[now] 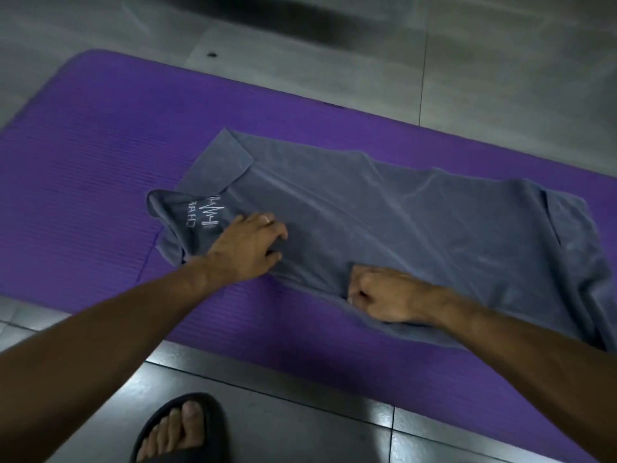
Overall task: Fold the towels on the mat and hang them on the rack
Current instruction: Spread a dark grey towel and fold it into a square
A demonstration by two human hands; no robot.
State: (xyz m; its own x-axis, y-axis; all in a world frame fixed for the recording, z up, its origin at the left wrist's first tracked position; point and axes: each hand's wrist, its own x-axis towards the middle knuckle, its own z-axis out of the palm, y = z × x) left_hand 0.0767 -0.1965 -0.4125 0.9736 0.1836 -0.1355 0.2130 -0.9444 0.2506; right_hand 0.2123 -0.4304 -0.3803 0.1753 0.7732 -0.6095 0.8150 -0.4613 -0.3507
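Note:
A grey towel (384, 212) lies spread and wrinkled across a purple ribbed mat (93, 168), its left corners turned over, one showing white stitched lettering. My left hand (245, 247) lies on the towel's left part beside that lettering, fingers spread and pressing on the cloth. My right hand (384, 294) is at the towel's near edge, fingers curled under and gripping the cloth there. No rack is in view.
Grey floor tiles (500, 61) surround the mat on the far and near sides. My foot in a dark sandal (180, 429) stands on the tiles just in front of the mat's near edge.

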